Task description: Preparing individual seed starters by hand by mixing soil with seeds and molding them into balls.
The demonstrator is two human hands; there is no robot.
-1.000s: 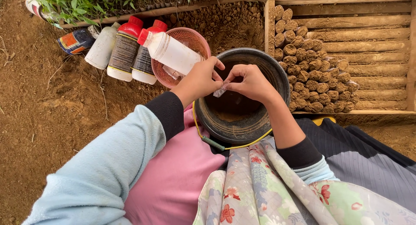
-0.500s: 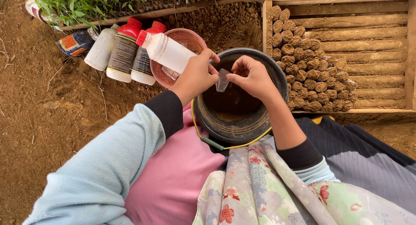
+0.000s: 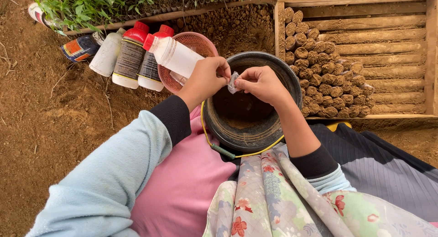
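- black bucket (image 3: 237, 136): near, on lap, mouth up
- small clear packet (image 3: 232, 82): over bucket's far rim, pinched from both sides
- left hand (image 3: 207, 79): pinches packet's left edge
- right hand (image 3: 261, 83): pinches right edge; hands equally close
- pink basket (image 3: 200, 43), bottles (image 3: 132, 54): far left

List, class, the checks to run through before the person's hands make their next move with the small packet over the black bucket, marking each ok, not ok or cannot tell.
1. Small clear packet pinched by both hands: ok; left hand and right hand each grip an edge.
2. Packet sits over the black bucket mouth: ok.
3. Packet already torn open: cannot tell, too small.
4. Bucket steady on the lap: ok, upright against the floral cloth.
5. White bottle capped: ok, red cap on, lying across the pink basket.
6. Bucket contents: cannot tell; only a dark interior with brownish residue shows.
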